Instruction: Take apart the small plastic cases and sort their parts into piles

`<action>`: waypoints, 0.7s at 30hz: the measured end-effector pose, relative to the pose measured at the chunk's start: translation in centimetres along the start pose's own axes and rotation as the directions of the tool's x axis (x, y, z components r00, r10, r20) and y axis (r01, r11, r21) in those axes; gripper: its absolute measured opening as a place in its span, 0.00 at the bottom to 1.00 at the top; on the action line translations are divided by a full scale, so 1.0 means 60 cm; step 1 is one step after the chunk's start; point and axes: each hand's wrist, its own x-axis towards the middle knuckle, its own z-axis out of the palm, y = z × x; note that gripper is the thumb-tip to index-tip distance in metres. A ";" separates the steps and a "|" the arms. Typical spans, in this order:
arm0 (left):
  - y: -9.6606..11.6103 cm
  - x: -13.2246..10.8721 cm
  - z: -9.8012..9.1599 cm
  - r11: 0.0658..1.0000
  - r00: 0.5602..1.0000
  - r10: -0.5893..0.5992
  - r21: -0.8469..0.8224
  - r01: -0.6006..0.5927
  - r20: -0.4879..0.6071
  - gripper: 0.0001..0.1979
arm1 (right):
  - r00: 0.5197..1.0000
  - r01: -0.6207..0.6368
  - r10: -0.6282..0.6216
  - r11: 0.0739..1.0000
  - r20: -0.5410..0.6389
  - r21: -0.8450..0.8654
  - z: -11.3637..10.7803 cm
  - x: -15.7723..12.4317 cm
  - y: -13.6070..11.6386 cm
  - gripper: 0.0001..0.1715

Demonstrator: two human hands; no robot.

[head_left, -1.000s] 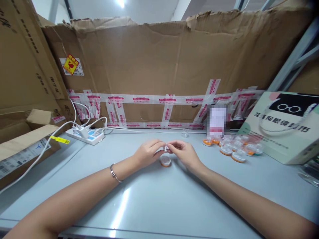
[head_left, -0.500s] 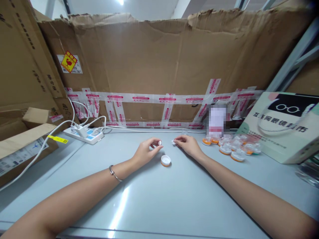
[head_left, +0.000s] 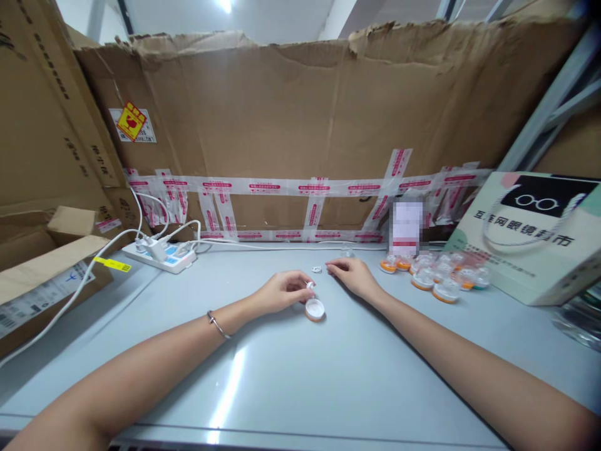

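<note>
My left hand [head_left: 282, 291] rests on the grey table [head_left: 300, 369], fingers curled in a pinch on a small white clear piece [head_left: 310, 285] just above an orange-rimmed white cap [head_left: 314, 309]. My right hand [head_left: 352, 274] lies a little further back, fingers loosely bent, fingertips next to a tiny white part [head_left: 317, 269] lying on the table; nothing shows in it. A metal bracelet [head_left: 216, 324] sits on my left wrist.
Several small clear pots with orange bases [head_left: 434, 277] cluster at the right, beside a paper bag with a glasses logo [head_left: 530, 235]. A white power strip [head_left: 159, 255] with cables lies back left. Taped cardboard [head_left: 300, 138] walls the back; boxes [head_left: 42, 275] stand left.
My hands were joined on one small piece, then pulled apart. The left hand lowered its piece toward the orange cap; the right hand set its tiny part down on the table.
</note>
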 end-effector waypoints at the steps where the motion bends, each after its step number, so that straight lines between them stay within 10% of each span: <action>1: 0.002 -0.002 0.001 1.000 1.000 -0.005 -0.014 0.005 0.024 0.15 | 1.000 0.001 -0.001 1.000 -0.003 0.001 -0.001 -0.003 -0.001 0.10; 16: 0.001 -0.002 0.001 0.976 0.958 0.177 0.163 -0.142 -0.227 0.11 | 0.941 -0.146 -0.023 0.874 0.339 0.464 0.014 -0.060 -0.077 0.16; 21: 0.015 -0.004 0.000 0.833 0.913 0.357 0.509 -0.216 -0.197 0.06 | 0.943 -0.271 0.086 0.761 0.323 0.590 0.023 -0.065 -0.084 0.21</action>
